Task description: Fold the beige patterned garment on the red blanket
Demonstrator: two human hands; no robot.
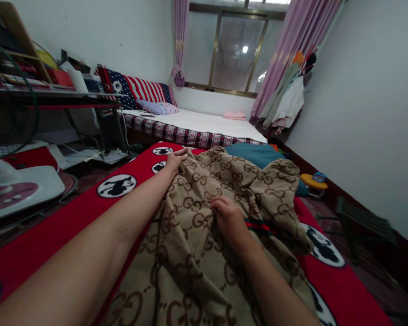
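A tan garment with a brown interlocking-letter pattern lies spread and wrinkled before me. It looks like a jacket, with a green and red stripe near its middle. My left hand reaches to its far left edge, and its closed fingers pinch the cloth there. On the middle of the garment rests my right hand, fingers curled on a gathered fold. Beneath is a red blanket with black and white round patches. Teal cloth lies just beyond the garment.
A bed with a white top stands below the window. To the left are a cluttered desk and a fan base. On the right stand a yellow stool and a dark folding chair. Clothes hang by the curtain.
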